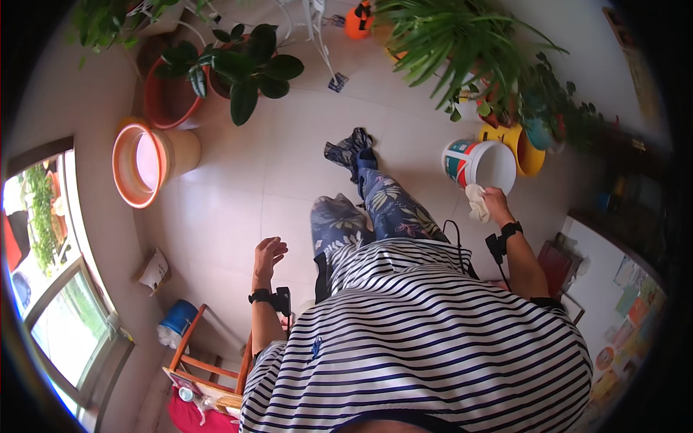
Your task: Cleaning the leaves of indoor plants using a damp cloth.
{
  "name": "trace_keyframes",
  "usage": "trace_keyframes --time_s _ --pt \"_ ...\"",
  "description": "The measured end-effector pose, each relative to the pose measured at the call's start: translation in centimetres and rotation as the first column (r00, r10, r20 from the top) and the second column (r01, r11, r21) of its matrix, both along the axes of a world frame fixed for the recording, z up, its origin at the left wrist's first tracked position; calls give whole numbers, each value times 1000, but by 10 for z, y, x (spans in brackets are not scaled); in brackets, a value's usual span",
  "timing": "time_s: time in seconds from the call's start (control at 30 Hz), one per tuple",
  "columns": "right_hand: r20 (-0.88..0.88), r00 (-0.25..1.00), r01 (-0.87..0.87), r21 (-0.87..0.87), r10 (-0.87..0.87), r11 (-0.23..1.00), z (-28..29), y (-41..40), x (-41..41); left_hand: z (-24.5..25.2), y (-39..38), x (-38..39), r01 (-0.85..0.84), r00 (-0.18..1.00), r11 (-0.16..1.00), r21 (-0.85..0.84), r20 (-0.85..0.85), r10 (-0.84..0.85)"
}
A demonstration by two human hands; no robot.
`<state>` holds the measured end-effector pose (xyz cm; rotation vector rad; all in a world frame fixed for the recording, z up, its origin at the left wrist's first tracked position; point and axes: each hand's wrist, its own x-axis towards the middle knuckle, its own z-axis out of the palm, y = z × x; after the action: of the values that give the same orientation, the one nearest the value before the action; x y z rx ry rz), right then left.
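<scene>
My right hand (496,205) grips a crumpled pale cloth (477,203), held out to the right by the rim of a white bucket (494,165) with a coloured label. The bucket's mouth faces up, and its handle hangs on the near side. On the left, my left hand (269,255) hangs over the floor with its fingers loosely curled and apart, holding nothing. Black straps with small devices are on both my wrists. Between the hands are my legs in patterned trousers, one foot forward near a dark crumpled cloth (346,151) on the tiles.
A tall tub (181,154) stands at the left wall, with potted rubber plants (246,70) beyond it. Spider plants (460,43) and a yellow bucket (530,154) are at the right. A wooden rack (214,368) stands behind my left arm, a white cabinet (595,260) behind my right.
</scene>
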<state>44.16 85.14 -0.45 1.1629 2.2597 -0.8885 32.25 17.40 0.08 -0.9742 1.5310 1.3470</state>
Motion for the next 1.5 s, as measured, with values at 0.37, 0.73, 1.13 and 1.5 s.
trace_keyframes --time_s 0.37,0.73,1.13,1.5 --pt "211 974 -109 111 83 988 53 -50 131 -15 -11 47 -6 984 999 -45 -177 -2" --pt "71 958 -284 117 277 952 13 -16 69 -6 -48 174 -67 997 974 -216 12 71" --pt "-61 973 -217 109 224 970 -6 88 14 32 172 -72 88 946 996 1 -315 -83" --pt "-114 980 136 -236 -166 962 31 65 -106 67 259 -227 340 837 931 133 -495 -235"
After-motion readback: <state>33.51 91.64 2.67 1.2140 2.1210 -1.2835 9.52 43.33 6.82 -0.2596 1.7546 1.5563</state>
